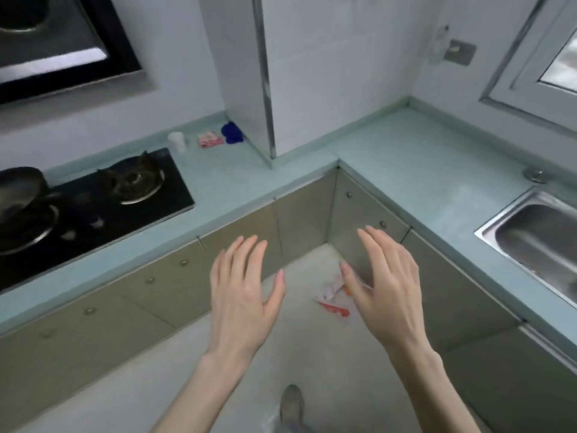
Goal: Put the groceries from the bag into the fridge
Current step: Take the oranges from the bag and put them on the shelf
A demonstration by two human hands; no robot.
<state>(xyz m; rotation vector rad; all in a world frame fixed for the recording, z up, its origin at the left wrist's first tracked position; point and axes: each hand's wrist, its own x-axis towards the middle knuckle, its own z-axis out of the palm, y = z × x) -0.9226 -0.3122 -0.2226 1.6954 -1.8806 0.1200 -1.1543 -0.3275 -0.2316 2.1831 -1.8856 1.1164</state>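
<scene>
My left hand (242,289) and my right hand (385,282) are stretched out in front of me over the kitchen floor, fingers straight and spread, holding nothing. Between and below them a white and red plastic bag (332,300) lies crumpled on the floor in the corner of the cabinets; my right thumb partly covers it. No fridge is in view.
An L-shaped pale green counter (406,157) wraps the corner. A black gas hob (125,195) with a pan (22,189) is at left, a steel sink (537,235) at right. A white cup (177,141), a pink packet (210,139) and a blue object (232,132) sit by the wall. My shoe (292,404) is on the floor.
</scene>
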